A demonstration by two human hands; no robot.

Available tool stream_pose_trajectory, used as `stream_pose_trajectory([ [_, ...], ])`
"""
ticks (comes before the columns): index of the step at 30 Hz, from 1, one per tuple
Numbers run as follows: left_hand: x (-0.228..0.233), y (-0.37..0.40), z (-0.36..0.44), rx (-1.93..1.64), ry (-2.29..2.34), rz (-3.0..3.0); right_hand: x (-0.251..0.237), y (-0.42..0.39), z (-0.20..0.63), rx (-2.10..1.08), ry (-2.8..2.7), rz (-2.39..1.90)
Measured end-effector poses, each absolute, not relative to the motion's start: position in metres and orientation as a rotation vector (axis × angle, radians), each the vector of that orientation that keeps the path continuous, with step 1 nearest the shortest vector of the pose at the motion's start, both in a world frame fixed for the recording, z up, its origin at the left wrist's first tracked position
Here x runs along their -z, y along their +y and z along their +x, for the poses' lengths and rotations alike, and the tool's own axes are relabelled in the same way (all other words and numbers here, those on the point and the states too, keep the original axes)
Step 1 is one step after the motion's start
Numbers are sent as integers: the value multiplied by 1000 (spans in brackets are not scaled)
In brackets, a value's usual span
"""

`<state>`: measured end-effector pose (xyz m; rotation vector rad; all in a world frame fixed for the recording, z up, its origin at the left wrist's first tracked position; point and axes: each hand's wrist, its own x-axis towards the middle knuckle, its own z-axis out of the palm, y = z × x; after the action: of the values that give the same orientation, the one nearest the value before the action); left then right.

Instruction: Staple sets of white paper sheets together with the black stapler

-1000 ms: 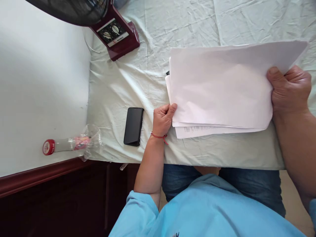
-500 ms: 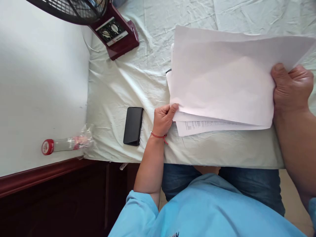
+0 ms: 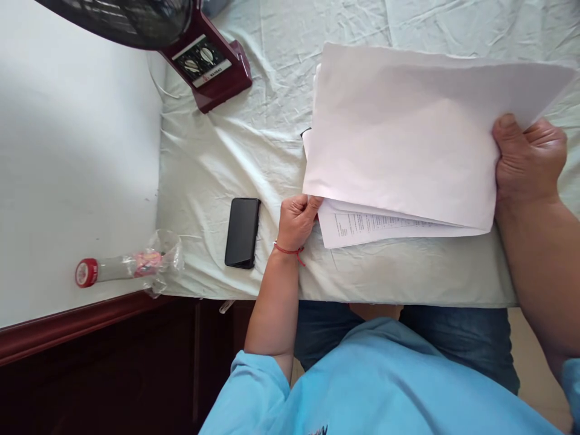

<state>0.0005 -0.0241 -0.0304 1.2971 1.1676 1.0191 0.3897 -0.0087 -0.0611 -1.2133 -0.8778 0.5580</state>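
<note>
A large white top sheet [image 3: 399, 127] lies blank side up over several more sheets of paper. Beneath its lower edge, a printed sheet [image 3: 357, 225] shows rows of small text. My right hand [image 3: 530, 154] is closed on the right side of the papers, its thumb on top. At the lower left corner, my left hand [image 3: 296, 219] is closed on the papers, with the thumb tip tucked under the top sheet's edge. A small black object [image 3: 305, 132] peeks out at the papers' left side; most of it is hidden.
A black phone [image 3: 242, 232] rests on the pale cloth [image 3: 194, 163] left of my left hand. A dark red fan [image 3: 217, 75] stands at the back left. A red-capped bottle [image 3: 115, 269] with crumpled clear plastic [image 3: 168, 260] is at the left.
My left thumb has gone from on top of the top sheet to beneath its edge. That corner now hangs over the thumb. My right hand keeps its hold.
</note>
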Motion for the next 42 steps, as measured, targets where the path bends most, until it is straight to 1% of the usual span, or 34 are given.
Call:
stream_pose_trajectory([
  [6, 30, -23, 0, -970, 1024, 1200, 58, -8, 389, -568, -865, -1189],
  [14, 35, -23, 2, -1021, 1130, 1202, 61, -8, 391, -555, -899, -1201],
  [19, 31, -24, 2, -1044, 1170, 1244, 64, -8, 395, -555, -916, -1243],
  [23, 27, -25, 1, -960, 1044, 1219, 70, -4, 402, -525, -915, -1237],
  [26, 29, -24, 0, -903, 1039, 1229, 72, -2, 404, -511, -910, -1231],
  [36, 29, -25, 5, -1006, 1192, 1288, 69, -5, 405, -547, -940, -1196],
  [42, 31, -25, 4, -1133, 1189, 1298, 59, -13, 407, -570, -966, -1345],
])
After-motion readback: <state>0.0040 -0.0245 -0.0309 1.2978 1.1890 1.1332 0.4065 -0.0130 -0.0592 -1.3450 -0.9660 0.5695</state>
